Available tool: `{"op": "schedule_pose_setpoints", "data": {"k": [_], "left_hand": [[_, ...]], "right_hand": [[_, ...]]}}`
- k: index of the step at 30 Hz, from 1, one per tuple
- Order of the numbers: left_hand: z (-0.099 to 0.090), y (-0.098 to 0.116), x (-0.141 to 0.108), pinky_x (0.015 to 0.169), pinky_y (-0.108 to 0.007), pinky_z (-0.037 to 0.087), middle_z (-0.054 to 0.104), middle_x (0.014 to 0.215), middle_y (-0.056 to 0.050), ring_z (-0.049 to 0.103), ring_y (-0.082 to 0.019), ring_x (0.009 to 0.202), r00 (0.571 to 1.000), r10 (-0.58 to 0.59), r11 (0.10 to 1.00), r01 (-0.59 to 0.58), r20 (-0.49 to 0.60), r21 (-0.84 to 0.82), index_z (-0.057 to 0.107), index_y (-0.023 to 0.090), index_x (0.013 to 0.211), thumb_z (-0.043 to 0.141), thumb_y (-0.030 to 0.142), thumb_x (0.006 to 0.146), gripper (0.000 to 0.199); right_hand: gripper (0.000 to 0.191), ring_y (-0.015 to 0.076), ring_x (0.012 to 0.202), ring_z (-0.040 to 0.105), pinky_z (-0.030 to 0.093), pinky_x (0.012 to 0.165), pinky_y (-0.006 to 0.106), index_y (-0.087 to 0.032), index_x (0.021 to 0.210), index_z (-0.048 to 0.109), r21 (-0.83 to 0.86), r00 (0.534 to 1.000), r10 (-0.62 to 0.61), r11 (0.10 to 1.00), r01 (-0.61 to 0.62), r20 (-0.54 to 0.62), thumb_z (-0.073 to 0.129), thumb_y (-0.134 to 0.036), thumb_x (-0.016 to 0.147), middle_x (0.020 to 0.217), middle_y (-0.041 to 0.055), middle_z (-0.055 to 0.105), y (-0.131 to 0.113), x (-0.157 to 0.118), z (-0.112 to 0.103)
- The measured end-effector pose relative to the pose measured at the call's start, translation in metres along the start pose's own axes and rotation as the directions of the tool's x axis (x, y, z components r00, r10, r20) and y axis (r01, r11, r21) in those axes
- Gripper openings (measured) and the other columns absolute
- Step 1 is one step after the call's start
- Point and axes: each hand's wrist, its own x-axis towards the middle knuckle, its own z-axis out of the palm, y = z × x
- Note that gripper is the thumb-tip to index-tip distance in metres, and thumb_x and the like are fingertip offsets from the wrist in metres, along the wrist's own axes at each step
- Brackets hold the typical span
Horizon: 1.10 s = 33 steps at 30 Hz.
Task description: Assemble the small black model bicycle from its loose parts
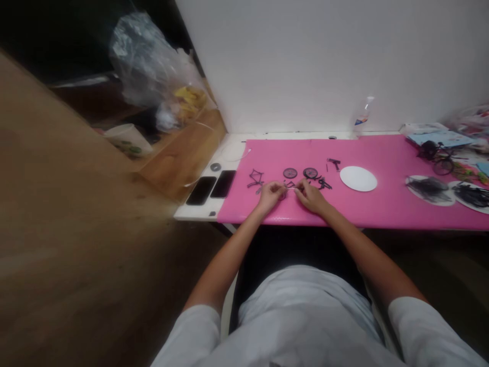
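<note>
My left hand (272, 195) and my right hand (311, 198) face each other low over the pink table cover, fingers pinched. Between their fingertips runs a thin pale rod (291, 188), held at both ends; its exact kind is too small to make out. Just beyond my hands lie two small black toy bicycle wheels (290, 173). To the left rests a black miniature bicycle frame (256, 176) with other small parts. Small black parts (324, 183) sit close to my right hand, and a black L-shaped piece (334, 163) lies farther back.
A white plate (358, 178) is right of the loose parts. Farther right are plates of black parts (428, 190) and an assembled miniature bicycle (439, 155). Two dark phones (201, 190) lie at the table's left end. A clear bottle (362, 117) stands by the wall.
</note>
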Motion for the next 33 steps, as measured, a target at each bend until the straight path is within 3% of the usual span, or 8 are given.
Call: {"op": "schedule_pose_setpoints", "data": {"k": [8,18,25,33], "left_hand": [[-0.003,-0.003,0.001,0.066,-0.027,0.049,0.070,0.074,-0.005,0.062,-0.014,0.066,1.000,0.030,0.999,-0.030,0.004,0.022,0.071,0.017,0.080,0.085,0.046,0.080,0.033],[0.000,0.000,-0.002,0.059,-0.026,0.044,0.066,0.068,-0.003,0.056,-0.013,0.061,1.000,-0.011,1.000,0.011,0.027,0.018,0.070,0.016,0.078,0.084,0.041,0.080,0.029],[0.000,0.001,-0.002,0.060,-0.026,0.045,0.067,0.070,-0.004,0.058,-0.014,0.063,0.999,0.027,0.999,-0.027,0.020,0.019,0.071,0.016,0.081,0.083,0.047,0.083,0.034],[-0.003,-0.004,0.002,0.065,-0.024,0.045,0.065,0.071,-0.002,0.058,-0.012,0.064,0.997,0.073,0.996,-0.072,-0.010,0.060,0.066,0.016,0.079,0.081,0.047,0.085,0.035]], "right_hand": [[0.028,0.0215,0.070,0.063,0.042,0.065,0.031,-0.023,0.097,0.057,-0.053,0.999,0.042,0.998,-0.041,0.020,0.046,-0.045,0.109,0.083,0.0051,0.070,-0.005,0.002,-0.002],[0.046,0.0214,0.070,0.060,0.040,0.067,0.031,-0.023,0.081,0.057,-0.163,0.999,0.019,0.986,-0.012,0.039,0.036,-0.049,0.113,0.077,0.0054,0.066,0.007,0.005,0.001],[0.019,0.0208,0.070,0.061,0.039,0.066,0.030,-0.022,0.100,0.056,-0.087,0.998,0.052,0.995,-0.050,0.021,0.050,-0.039,0.106,0.082,0.0035,0.067,-0.001,0.001,0.001],[0.022,0.0224,0.081,0.065,0.043,0.074,0.030,-0.020,0.102,0.057,-0.086,0.996,0.045,0.995,-0.039,0.073,0.048,-0.039,0.108,0.095,0.0083,0.072,-0.004,0.001,0.001]]}}
